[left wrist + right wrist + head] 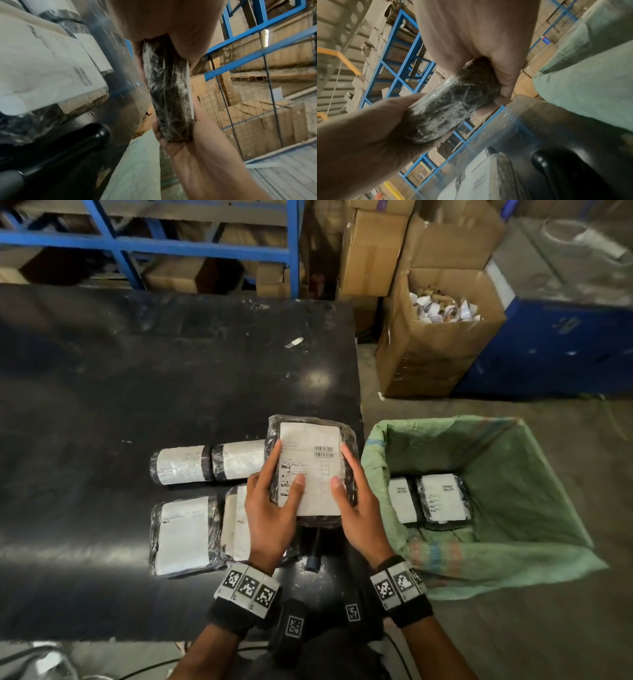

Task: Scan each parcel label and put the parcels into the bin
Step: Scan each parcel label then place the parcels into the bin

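Above the near right corner of the black counter (171, 378), both hands hold one parcel (310, 470) with its white label (308, 460) facing up. The left hand (270, 518) has it in its grip along the left edge, thumb laid on the label and fingers curled beneath. The right hand (356, 508) grips the right edge the same way, thumb on the paper. From the left wrist view the parcel (169, 97) shows edge-on, dark and wrapped in clear film, pinched between thumb and fingers of both hands.

On the counter to the left lie four more wrapped parcels: two rolled ones (205, 463) side by side further back, and two flat ones (186, 535) nearer, the right of them partly hidden under the left hand. A dark handle-like object (313, 556) lies on the counter below the held parcel; what it is cannot be told.

Just right of the counter stands the bin (548, 474), lined with a green woven sack, with two labelled parcels (431, 498) lying in its bottom. Beyond it stands a cardboard box (428, 364) filled with paper scraps.
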The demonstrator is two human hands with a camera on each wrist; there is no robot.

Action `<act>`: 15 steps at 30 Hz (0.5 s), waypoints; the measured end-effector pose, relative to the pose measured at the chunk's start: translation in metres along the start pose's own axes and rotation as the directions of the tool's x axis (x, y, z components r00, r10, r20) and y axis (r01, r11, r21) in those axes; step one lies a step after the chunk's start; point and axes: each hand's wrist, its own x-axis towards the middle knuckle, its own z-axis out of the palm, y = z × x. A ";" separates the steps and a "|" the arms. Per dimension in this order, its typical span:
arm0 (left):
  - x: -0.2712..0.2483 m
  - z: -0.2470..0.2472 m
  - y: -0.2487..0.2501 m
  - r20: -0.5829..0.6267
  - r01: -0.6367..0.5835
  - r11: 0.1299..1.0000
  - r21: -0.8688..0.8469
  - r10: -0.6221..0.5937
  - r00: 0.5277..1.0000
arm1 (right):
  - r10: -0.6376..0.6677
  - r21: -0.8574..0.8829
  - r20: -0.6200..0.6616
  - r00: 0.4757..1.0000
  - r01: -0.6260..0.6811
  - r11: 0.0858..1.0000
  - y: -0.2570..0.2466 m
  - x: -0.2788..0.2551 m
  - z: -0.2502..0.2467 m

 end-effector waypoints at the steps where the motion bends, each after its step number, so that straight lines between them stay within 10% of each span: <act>1: -0.002 0.009 0.004 0.035 0.013 1.000 -0.023 -0.012 0.999 | 0.019 0.019 -0.001 1.000 -0.018 1.000 -0.001 0.000 -0.011; 10: -0.018 0.129 0.022 0.353 -0.211 0.929 0.304 0.096 0.931 | 0.181 -0.238 -0.084 0.980 -0.196 0.951 0.028 0.021 -0.175; 15: -0.032 0.196 -0.001 0.531 -0.344 0.744 0.573 -0.018 0.847 | 0.384 -0.569 -0.049 0.922 -0.342 0.748 0.095 0.070 -0.248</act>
